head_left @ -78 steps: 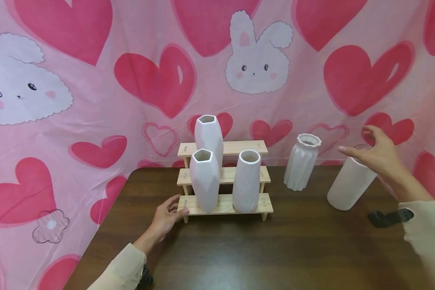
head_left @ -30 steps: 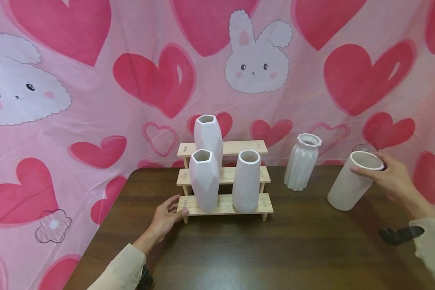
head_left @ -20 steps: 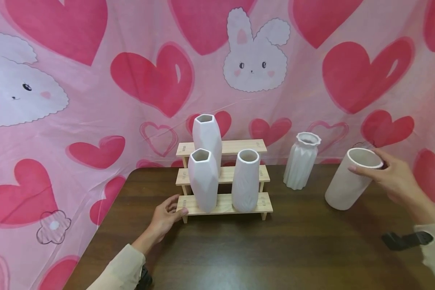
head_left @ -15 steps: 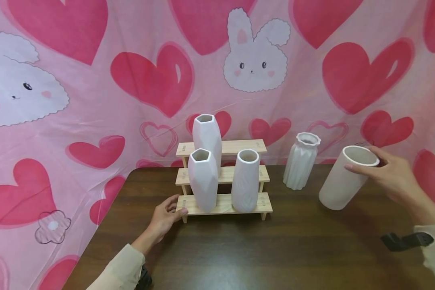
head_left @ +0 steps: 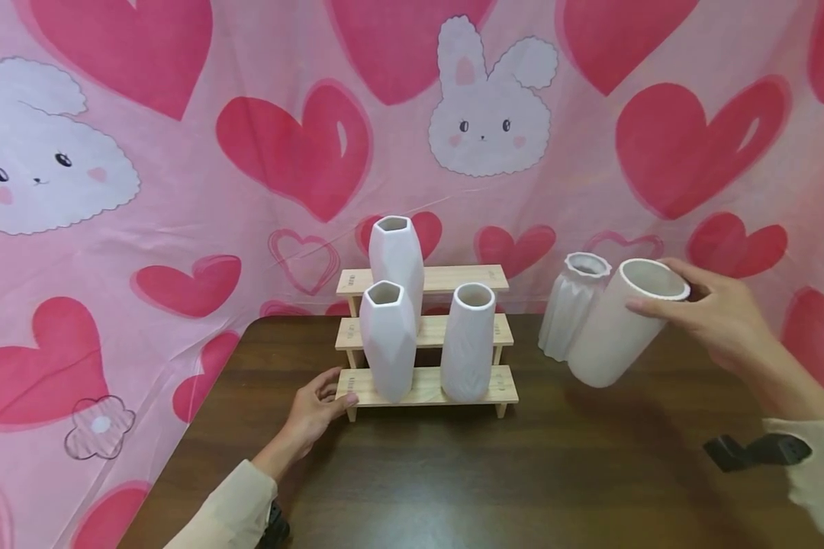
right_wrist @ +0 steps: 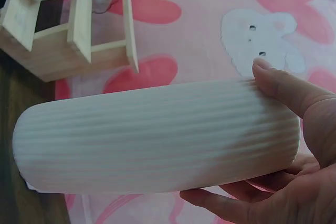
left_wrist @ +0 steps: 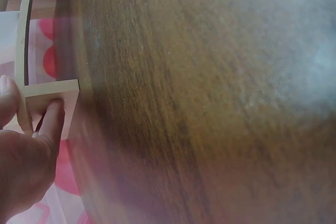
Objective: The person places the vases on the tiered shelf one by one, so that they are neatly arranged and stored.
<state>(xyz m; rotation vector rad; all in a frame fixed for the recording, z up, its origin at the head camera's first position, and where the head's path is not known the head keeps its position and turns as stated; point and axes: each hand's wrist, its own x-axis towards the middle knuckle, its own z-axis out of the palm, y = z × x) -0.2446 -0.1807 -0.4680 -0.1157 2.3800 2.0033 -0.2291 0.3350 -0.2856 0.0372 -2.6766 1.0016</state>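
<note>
My right hand (head_left: pixel 721 316) grips a white cylindrical vase (head_left: pixel 614 335) near its rim, thumb on the near side. In the right wrist view the same vase (right_wrist: pixel 152 140) shows fine ribs along its length. It is lifted over the table and overlaps a fluted white vase (head_left: pixel 564 313) standing behind it. My left hand (head_left: pixel 310 412) holds the left end of the lowest step of a three-tier wooden stand (head_left: pixel 429 387), with fingers (left_wrist: pixel 52 121) against its end support. On the stand are two faceted vases, one in front (head_left: pixel 387 343) and one behind (head_left: pixel 397 255), plus a smooth rounded vase (head_left: pixel 467 347).
A dark wooden table (head_left: pixel 426 480) lies under everything. Behind it hangs a pink cloth (head_left: pixel 178 229) with hearts and rabbits. The stand's top step (head_left: pixel 460 279) has bare wood to the right of the rear faceted vase.
My right hand came down onto the cylindrical vase's rim, took hold, lifted it and carried it left toward the fluted vase. My left hand stayed on the stand.
</note>
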